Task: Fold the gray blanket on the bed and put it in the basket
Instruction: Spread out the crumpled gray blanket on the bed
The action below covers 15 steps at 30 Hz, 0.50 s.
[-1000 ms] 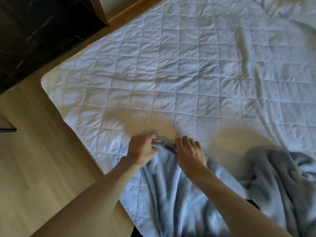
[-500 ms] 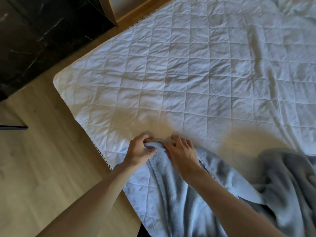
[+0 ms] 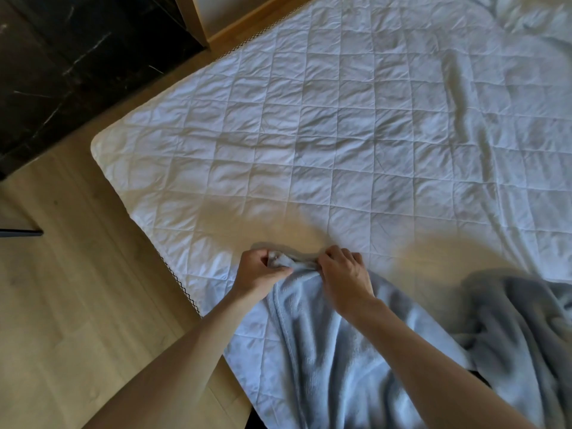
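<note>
Head view: the bed [image 3: 340, 134], w/ a white quilted cover, fills most of the pic; wood floor [image 3: 77, 305] runs along its left side, w/ a dark stone-look surface [image 3: 77, 57] beyond; no basket in view. The gray blanket [image 3: 325, 360] lies on the near part of the bed, not yet folded; 1 strip runs from the lower edge of the pic up to the hands, the rest sits bunched in loose rolls at lower right; it reads pale blue-gray in this light. The left hand [image 3: 260, 274] is curled round the blanket's top edge, thumb & fingers pinching a small wad of it; the right hand [image 3: 343, 277] is just beside, knuckles up, fingers curled over the same hem [image 3: 301, 262] & gripping it too; the 2 hands are near each other w/ a short span of hem between them.

Handling, as a guess: plush fleece, soft & limp, light for its bulk, no stiffness at all; it'll sag & drag wherever unsupported, & the pile prob. clings a bit to the quilted cover. Best hold is at the hem & corners, pinched firmly, hands spread well apart along 1 edge so the cloth hangs flat; grabbing mid-cloth would only bunch it more.
</note>
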{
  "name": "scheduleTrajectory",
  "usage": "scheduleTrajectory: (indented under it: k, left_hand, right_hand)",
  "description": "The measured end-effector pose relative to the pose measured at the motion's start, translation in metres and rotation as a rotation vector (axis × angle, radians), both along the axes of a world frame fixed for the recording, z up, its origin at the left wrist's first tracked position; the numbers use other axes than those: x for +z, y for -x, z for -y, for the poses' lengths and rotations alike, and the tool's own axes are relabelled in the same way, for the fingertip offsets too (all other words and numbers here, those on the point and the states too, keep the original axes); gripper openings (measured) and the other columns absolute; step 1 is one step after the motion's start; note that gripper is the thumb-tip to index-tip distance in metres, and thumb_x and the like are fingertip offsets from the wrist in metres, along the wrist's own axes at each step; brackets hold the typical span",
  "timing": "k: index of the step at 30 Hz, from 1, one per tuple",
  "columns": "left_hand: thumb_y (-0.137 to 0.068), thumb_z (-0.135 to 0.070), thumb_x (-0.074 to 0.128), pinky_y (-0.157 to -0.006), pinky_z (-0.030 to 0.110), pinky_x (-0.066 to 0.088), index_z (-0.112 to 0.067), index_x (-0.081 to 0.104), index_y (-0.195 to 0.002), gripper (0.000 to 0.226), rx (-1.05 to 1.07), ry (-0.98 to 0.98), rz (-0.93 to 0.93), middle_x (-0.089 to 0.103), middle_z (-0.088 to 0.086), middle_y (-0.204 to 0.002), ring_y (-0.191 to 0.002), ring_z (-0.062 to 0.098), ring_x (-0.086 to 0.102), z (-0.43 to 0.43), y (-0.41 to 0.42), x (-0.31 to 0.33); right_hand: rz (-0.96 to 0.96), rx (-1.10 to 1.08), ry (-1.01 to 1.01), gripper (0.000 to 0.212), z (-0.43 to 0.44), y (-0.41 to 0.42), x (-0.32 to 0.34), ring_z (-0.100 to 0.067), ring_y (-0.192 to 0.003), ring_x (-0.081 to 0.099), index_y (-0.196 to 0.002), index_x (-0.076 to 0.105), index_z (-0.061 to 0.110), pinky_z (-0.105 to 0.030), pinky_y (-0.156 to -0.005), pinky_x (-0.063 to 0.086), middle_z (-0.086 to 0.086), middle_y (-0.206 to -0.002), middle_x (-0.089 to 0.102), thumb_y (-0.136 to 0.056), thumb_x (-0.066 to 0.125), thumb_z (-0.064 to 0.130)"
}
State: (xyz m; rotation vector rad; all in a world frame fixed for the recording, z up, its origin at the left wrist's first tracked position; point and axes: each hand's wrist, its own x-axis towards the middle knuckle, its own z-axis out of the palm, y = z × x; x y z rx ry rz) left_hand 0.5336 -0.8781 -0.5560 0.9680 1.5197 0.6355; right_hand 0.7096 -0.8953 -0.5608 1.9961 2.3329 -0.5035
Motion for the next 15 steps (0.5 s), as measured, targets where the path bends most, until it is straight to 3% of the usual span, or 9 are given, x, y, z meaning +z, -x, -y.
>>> scheduleTrajectory:
  k: [2,4,7,9,12,15]
  left_hand:
    - [-0.071,0.009,0.07,-0.069,0.016,0.049,0.015,0.052,-0.066,0.02,0.004,0.02,0.007,0.056,0.012,-0.077,-0.073,0.014,0.062,0.0,-0.002,0.0]
    - [-0.073,-0.002,0.073,-0.058,0.016,0.041,0.012,0.051,-0.063,0.028,-0.003,0.031,-0.019,0.049,0.004,-0.064,-0.059,0.012,0.049,0.001,-0.003,0.002]
    - [-0.078,-0.002,0.07,-0.046,0.016,0.027,-0.009,0.033,-0.051,0.047,0.022,-0.014,-0.065,0.029,-0.009,-0.046,-0.046,0.005,0.027,0.0,-0.004,0.005]
    - [-0.078,-0.002,0.07,-0.05,0.021,0.03,-0.007,0.035,-0.053,0.043,0.075,-0.052,-0.096,0.031,-0.003,-0.05,-0.05,0.008,0.03,-0.002,-0.002,0.003]
    - [-0.077,-0.009,0.073,-0.06,0.027,0.04,0.01,0.051,-0.063,0.032,0.143,-0.1,-0.117,0.047,0.008,-0.065,-0.065,0.016,0.044,-0.005,0.004,-0.005]
    - [-0.081,0.006,0.064,-0.057,0.013,0.04,0.005,0.056,-0.068,0.015,0.253,-0.119,-0.104,0.048,0.011,-0.071,-0.068,0.019,0.044,-0.011,0.007,-0.002]
  right_hand:
    - [0.009,-0.018,0.009,0.014,-0.002,-0.001,0.001,-0.024,-0.093,0.057,-0.098,0.064,0.015,-0.035,-0.089,0.04,-0.002,-0.101,0.059,-0.087,0.058,0.009]
    - [-0.009,-0.057,0.018,0.016,-0.002,0.0,0.004,-0.024,-0.093,0.057,-0.103,0.06,0.014,-0.035,-0.089,0.04,-0.002,-0.1,0.059,-0.089,0.055,0.011]
    - [-0.095,-0.088,0.043,0.029,0.001,0.003,0.008,-0.021,-0.095,0.057,-0.116,0.047,0.015,-0.035,-0.092,0.039,0.0,-0.101,0.06,-0.089,0.054,0.017]
    - [-0.1,-0.075,0.054,0.031,0.001,0.004,0.009,-0.021,-0.096,0.057,-0.12,0.045,0.015,-0.035,-0.093,0.039,0.0,-0.103,0.061,-0.09,0.052,0.021]
    - [-0.056,-0.048,0.058,0.015,-0.004,0.005,0.011,-0.019,-0.091,0.057,-0.107,0.052,0.016,-0.033,-0.091,0.038,0.001,-0.098,0.061,-0.096,0.045,0.023]
    - [-0.072,-0.042,0.023,0.013,-0.014,0.018,0.012,-0.019,-0.086,0.058,-0.104,0.054,0.016,-0.034,-0.087,0.041,0.001,-0.093,0.063,-0.097,0.045,0.022]
